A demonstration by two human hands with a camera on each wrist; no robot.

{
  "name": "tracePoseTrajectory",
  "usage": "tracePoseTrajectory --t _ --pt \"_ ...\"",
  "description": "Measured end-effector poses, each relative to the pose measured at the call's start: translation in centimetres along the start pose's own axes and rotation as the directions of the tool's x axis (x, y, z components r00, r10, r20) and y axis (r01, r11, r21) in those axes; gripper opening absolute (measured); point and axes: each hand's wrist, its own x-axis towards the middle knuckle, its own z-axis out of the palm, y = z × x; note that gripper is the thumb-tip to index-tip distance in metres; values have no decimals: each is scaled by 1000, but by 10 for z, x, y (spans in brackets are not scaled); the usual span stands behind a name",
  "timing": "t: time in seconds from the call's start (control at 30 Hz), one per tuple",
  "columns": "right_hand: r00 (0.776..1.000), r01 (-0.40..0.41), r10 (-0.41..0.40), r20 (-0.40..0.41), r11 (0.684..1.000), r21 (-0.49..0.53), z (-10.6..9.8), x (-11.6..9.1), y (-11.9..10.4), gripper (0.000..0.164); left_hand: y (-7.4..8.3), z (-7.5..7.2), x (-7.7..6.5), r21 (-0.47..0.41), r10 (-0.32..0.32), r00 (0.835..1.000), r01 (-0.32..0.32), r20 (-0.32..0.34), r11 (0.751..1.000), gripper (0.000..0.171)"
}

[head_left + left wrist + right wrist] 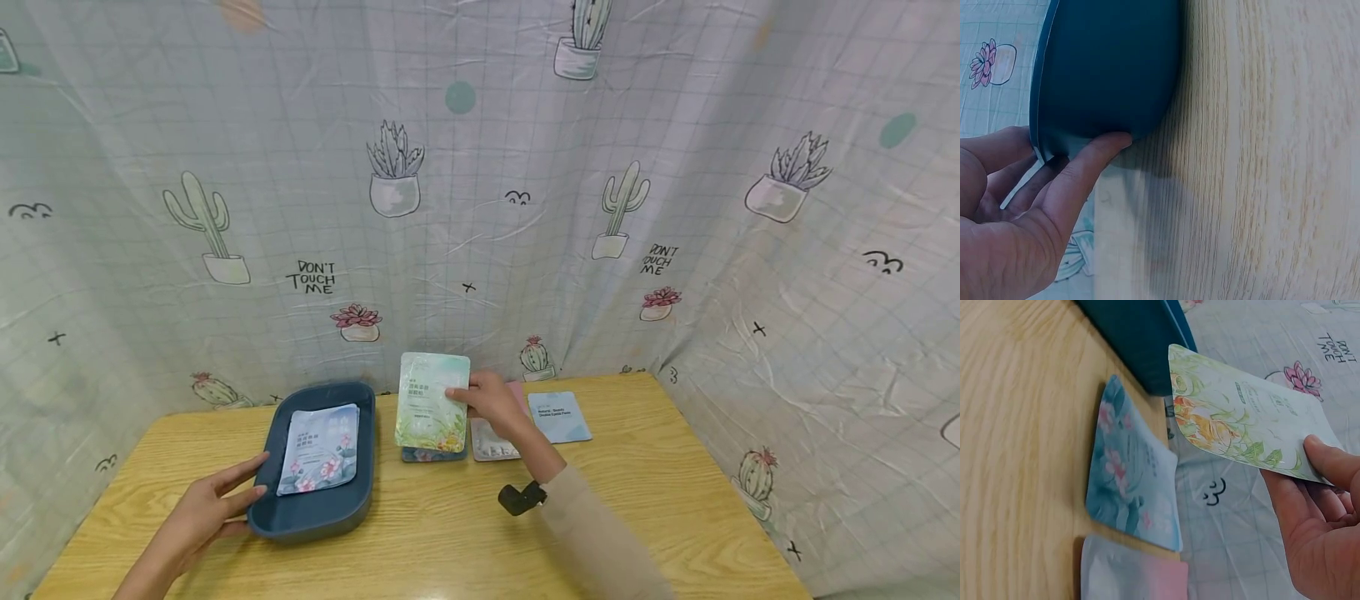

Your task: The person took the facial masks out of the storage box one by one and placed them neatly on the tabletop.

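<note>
A green-and-white face mask packet with printed flowers is held up off the table, its right edge pinched between the thumb and fingers of my right hand. Below it lies a blue flowered packet, mostly covered by the green one in the head view. My left hand grips the left side of a dark blue tray, thumb against its outer wall in the left wrist view. Inside the tray lie light blue flowered mask packets.
Right of the blue flowered packet is a silver-and-pink packet, partly behind my right hand. A light blue packet lies farther right. The wooden table ends at a cactus-print curtain behind.
</note>
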Motion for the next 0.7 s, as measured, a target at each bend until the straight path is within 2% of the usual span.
tracePoseTrajectory --t 0.13,0.3,0.47,0.53,0.7 --pt "999 -34 33 -27 999 -30 -7 -7 2 18 0 -1 0 1 -1 1000 1 1 1000 70" --pt "996 -52 50 -72 998 -31 -14 -13 8 32 0 -1 0 9 -6 1000 6 -2 1000 69" --pt "999 -26 27 -32 999 44 -21 -21 17 15 1 1 0 10 -18 1000 18 -11 1000 69" --pt "999 -36 37 -17 997 64 -24 -24 20 21 2 1 -1 3 -19 1000 19 -12 1000 69" --pt "996 -87 88 -28 996 24 -28 -35 27 27 3 2 0 4 -14 1000 14 -14 1000 68"
